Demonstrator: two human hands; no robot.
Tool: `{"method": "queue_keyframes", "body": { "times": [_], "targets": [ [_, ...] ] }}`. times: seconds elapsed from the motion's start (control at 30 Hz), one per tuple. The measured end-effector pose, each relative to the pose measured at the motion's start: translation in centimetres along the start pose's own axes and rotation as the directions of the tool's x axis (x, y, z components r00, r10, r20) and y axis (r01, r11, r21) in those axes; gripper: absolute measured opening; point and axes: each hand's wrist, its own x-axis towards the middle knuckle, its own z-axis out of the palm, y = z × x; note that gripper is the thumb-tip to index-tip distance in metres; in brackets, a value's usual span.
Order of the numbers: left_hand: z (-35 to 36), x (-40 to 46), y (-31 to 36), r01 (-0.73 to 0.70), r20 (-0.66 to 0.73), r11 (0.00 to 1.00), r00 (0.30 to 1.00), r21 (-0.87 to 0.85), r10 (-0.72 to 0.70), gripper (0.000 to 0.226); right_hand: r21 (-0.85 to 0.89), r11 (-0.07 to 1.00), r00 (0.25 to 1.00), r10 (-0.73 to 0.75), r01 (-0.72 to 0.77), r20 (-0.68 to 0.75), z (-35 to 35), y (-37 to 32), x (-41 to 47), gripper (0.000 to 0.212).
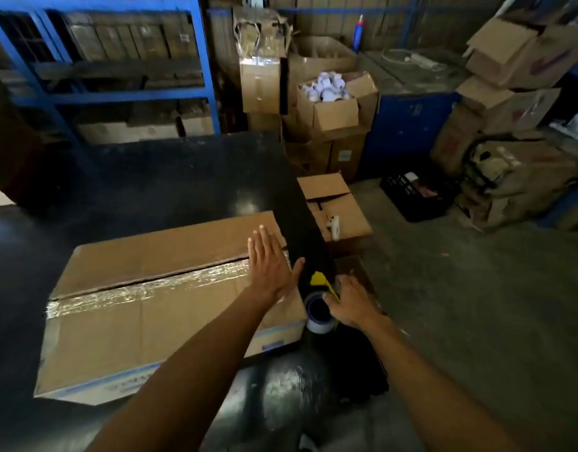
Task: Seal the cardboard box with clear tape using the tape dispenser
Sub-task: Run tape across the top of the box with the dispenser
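Note:
A large cardboard box lies on the black table, its flaps closed. A shiny strip of clear tape runs along the top seam from the left edge toward the right end. My left hand lies flat, fingers spread, on the box's right end over the seam. My right hand grips the tape dispenser, with its yellow blade guard and blue-cored roll, just off the box's right end at the table's edge.
A smaller open box with a white object on it stands on the floor right of the table. Stacked cartons and blue shelving fill the back. A black crate and more boxes sit at the right on the concrete floor.

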Motion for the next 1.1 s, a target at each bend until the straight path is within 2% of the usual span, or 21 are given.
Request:
{"method": "queue_keyframes", "body": {
  "times": [0.13,0.3,0.4,0.43,0.47,0.53,0.57,0.63,0.7,0.8,0.87,0.93,1.0,1.1],
  "targets": [
    [2.3,0.0,0.1,0.072,-0.021,0.996,0.997,0.044,-0.071,0.091,0.063,0.995,0.995,0.071,-0.076,0.074,3.0,1.9,1.1,0.076],
    [3.2,0.1,-0.2,0.07,-0.029,0.995,0.997,0.066,-0.068,0.082,0.182,0.976,0.993,0.113,-0.116,0.028,5.6,3.2,3.0,0.083],
    [3.2,-0.1,-0.3,0.058,-0.002,0.996,0.998,0.069,-0.058,0.081,0.294,0.937,0.98,0.162,-0.19,0.115,5.7,4.0,4.8,0.09],
    [3.2,-0.1,-0.3,0.058,0.008,0.996,0.998,0.07,-0.059,0.08,0.331,0.919,0.972,0.168,-0.216,0.167,5.6,4.0,5.1,0.084],
    [3.2,-0.1,-0.4,0.059,0.013,0.996,0.998,0.069,-0.06,0.08,0.384,0.887,0.958,0.182,-0.256,0.221,5.1,3.8,4.9,0.068],
    [3.2,-0.1,-0.5,0.05,0.005,0.997,0.999,0.063,-0.051,0.08,0.541,0.76,0.922,0.198,-0.359,0.334,4.0,3.4,4.2,0.031],
    [3.0,0.0,-0.6,0.041,0.01,0.998,0.999,0.055,-0.042,0.079,0.601,0.705,0.915,0.183,-0.378,0.36,3.7,3.6,4.4,0.021],
    [2.5,0.0,-0.8,0.017,0.042,0.999,0.999,0.033,-0.018,0.079,0.661,0.642,0.91,0.154,-0.388,0.385,2.4,3.5,4.2,0.015],
    [2.1,0.1,-1.2,0.008,0.086,0.999,0.996,-0.041,-0.005,0.08,0.678,0.641,0.925,0.147,-0.359,0.351,1.2,3.1,4.5,0.018],
    [0.5,0.1,-1.5,0.044,0.146,0.952,0.989,-0.302,0.001,0.075,0.726,0.622,0.952,0.116,-0.292,0.283,-1.0,1.5,4.8,0.028],
    [-1.0,-0.1,-1.7,0.046,0.133,0.888,0.991,-0.457,0.017,0.066,0.788,0.575,0.972,0.058,-0.219,0.228,-2.4,0.1,5.0,0.038],
    [-2.6,-0.2,-2.1,0.108,0.125,0.747,0.992,-0.656,-0.034,0.058,0.784,0.619,0.996,-0.029,-0.048,0.084,-4.2,-2.1,4.1,0.046],
    [-3.7,0.4,-2.7,0.218,0.168,0.481,0.975,-0.849,-0.146,0.064,0.68,0.72,0.99,-0.13,0.135,-0.059,-5.7,-4.6,2.6,0.052],
    [-6.8,1.5,-4.3,0.327,0.298,0.097,0.925,-0.94,-0.236,0.071,0.559,0.736,0.923,-0.332,0.382,-0.195,-6.6,-8.7,0.9,0.056]
  ]
}}
